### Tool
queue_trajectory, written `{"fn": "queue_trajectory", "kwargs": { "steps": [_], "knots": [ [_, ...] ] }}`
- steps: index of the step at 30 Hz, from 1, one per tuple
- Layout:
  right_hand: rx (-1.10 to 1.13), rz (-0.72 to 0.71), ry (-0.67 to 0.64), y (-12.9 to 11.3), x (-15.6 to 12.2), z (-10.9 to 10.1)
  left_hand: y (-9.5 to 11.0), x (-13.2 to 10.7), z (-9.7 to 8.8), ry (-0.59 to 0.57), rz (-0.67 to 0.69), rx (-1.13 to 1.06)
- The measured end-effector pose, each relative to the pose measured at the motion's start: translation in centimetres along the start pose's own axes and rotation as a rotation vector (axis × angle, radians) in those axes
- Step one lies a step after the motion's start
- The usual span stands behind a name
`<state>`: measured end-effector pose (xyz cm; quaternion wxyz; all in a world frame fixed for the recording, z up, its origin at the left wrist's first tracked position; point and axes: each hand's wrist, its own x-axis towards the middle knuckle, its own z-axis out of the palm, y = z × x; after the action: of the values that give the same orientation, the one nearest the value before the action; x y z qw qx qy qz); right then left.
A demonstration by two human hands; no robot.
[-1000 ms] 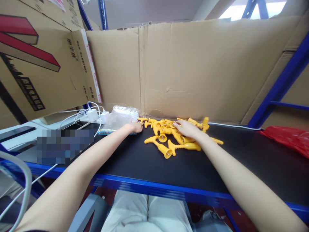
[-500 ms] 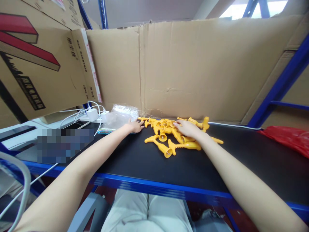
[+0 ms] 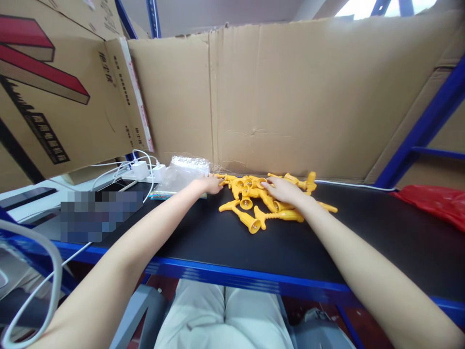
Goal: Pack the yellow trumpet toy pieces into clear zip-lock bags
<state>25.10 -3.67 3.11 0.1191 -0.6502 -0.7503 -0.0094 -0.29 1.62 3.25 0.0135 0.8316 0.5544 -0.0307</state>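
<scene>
A heap of yellow plastic pieces (image 3: 250, 191) lies on the black tabletop (image 3: 218, 242). Each has a ribbed, bell-shaped cup at one end and a curved, T-like handle at the other; several cups show small shiny parts inside. At the heap's left edge, my left hand (image 3: 211, 184) is closed on the end of a yellow piece (image 3: 222, 177). My right hand (image 3: 283, 190) lies over the heap's right side, fingers apart, its fingertips touching the rim of a yellow cup (image 3: 261, 182). Its far fingers are partly hidden.
A clear plastic bag (image 3: 178, 177) lies left of my left hand. Further left are white chargers (image 3: 140, 169) with cables. A cardboard wall (image 3: 290, 97) stands behind the table, a big printed box (image 3: 90, 111) at left, and a red bag (image 3: 432, 203) at right.
My left hand has moved slightly right to the heap, and its spread fingers have closed on a yellow piece. My right hand stays in nearly the same place. The view has shifted slightly.
</scene>
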Motion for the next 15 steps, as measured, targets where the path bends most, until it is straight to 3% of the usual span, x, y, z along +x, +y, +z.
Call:
{"fn": "queue_trajectory", "kwargs": {
  "steps": [4,11,15],
  "knots": [
    [-0.004,-0.009,0.004,0.0,0.0,0.1,1.0,0.6,-0.6,-0.074,0.05,-0.03],
    [-0.011,-0.03,0.021,0.2,0.0,0.2,1.5,2.3,0.7,0.09,0.011,-0.016],
    [-0.006,-0.037,0.019,0.2,0.0,0.1,2.0,2.1,0.1,0.041,-0.02,-0.007]
  ]
}}
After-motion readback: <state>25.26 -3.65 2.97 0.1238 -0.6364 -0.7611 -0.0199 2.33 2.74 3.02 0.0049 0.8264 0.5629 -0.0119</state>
